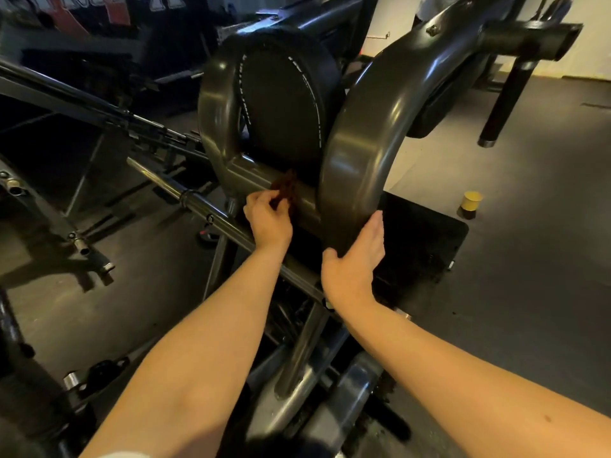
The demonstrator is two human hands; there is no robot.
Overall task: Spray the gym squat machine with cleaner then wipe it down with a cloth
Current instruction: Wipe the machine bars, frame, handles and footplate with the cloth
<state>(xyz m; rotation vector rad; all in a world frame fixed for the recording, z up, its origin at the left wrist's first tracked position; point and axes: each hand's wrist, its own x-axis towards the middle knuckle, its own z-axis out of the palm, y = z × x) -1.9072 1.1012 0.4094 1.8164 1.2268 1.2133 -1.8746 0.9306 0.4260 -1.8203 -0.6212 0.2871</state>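
Observation:
The squat machine fills the middle of the head view: two curved grey metal arms flank a black padded back rest, joined low down by a grey crossbar. My left hand pinches a small dark brown cloth against that crossbar, just below the pad. My right hand lies flat with straight fingers on the lower end of the right curved arm, thumb hooked under its edge. No spray bottle is clearly in view.
A black foot plate lies on the grey floor to the right of my right hand. A small yellow-topped container stands on the floor beyond it. Steel bars and frame legs crowd the left side and the bottom.

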